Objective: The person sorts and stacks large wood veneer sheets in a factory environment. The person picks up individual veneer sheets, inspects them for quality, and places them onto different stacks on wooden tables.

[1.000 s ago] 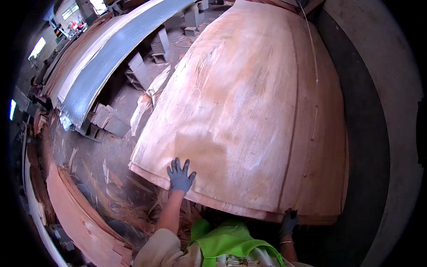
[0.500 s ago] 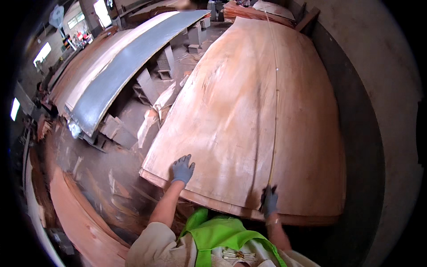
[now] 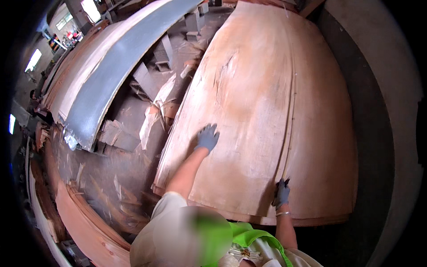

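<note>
you have two gloved hands on one stack of veneer sheets (image 3: pixel 267 111) that fills the middle and right of the view. your left hand (image 3: pixel 207 137) lies flat at about nine o'clock on the top sheet, fingers spread, gripping nothing. your right hand (image 3: pixel 281 193) at five o'clock pinches the edge of a narrow veneer strip (image 3: pixel 290 124). one long grey panel (image 3: pixel 115 71) lies at ten o'clock, wood scraps (image 3: pixel 153 120) between.

The broad veneer sheet (image 3: pixel 267 111) lay flat and bare, open to the hands across its whole top, while splintered wood scraps (image 3: pixel 153 118) and blocks crowded the floor along its left edge, a long grey slab (image 3: pixel 111 75) stood beyond, and a wall (image 3: pixel 387 111) closed the right.
</note>
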The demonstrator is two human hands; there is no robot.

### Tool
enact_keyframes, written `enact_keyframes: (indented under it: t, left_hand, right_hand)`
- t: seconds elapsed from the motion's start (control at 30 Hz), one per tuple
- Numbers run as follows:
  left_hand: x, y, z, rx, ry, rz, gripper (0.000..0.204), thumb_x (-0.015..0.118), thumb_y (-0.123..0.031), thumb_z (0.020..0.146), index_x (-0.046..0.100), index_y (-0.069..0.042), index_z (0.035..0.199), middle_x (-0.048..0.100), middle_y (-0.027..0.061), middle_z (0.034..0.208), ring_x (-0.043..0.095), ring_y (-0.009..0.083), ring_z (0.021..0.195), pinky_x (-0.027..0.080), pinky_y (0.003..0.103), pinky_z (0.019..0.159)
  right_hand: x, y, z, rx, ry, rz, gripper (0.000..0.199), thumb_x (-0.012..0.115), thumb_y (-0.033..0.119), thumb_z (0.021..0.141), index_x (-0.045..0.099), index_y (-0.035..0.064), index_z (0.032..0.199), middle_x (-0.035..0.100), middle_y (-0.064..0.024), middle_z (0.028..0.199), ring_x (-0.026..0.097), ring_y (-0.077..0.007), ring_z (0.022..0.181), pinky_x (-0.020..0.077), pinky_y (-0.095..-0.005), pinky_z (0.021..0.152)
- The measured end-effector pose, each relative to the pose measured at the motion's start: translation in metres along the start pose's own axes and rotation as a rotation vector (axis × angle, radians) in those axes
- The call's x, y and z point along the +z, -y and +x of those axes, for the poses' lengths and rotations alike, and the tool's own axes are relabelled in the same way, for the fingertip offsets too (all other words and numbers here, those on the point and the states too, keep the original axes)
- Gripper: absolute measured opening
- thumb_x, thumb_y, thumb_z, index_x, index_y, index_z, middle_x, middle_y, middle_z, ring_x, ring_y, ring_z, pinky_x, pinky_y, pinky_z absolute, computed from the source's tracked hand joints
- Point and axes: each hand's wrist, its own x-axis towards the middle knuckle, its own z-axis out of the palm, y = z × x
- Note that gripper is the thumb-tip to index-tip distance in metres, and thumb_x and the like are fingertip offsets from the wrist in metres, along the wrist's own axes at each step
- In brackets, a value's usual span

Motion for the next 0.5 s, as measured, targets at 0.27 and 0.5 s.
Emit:
enact_keyframes:
  t: [0.27, 0.5]
  left_hand:
    - [0.024, -0.013, 0.151, -0.148, -0.004, 0.041, 0.053, 0.048, -0.045, 0.083, 0.040, -0.025, 0.131, 0.031, 0.0183, 0.137, 0.025, 0.0337, 0.129, 0.020, 0.053, 0.100]
    - [0.037, -0.024, 0.219, -0.168, 0.080, -0.081, 0.057, 0.054, -0.037, 0.081, 0.045, -0.003, 0.126, 0.035, 0.0151, 0.136, 0.027, 0.0249, 0.129, 0.018, 0.047, 0.104]
  right_hand:
    - [0.051, -0.014, -0.045, -0.043, 0.048, -0.216, 0.027, 0.051, 0.025, 0.090, 0.052, 0.0053, 0.071, 0.046, 0.0004, 0.055, 0.042, -0.0084, 0.045, 0.0348, -0.0254, 0.040]
    - [0.047, -0.111, -0.066, 0.034, 0.088, -0.347, 0.019, 0.055, 0.015, 0.086, 0.060, -0.0023, 0.090, 0.058, -0.0020, 0.076, 0.050, -0.0098, 0.070, 0.0435, -0.0261, 0.062]
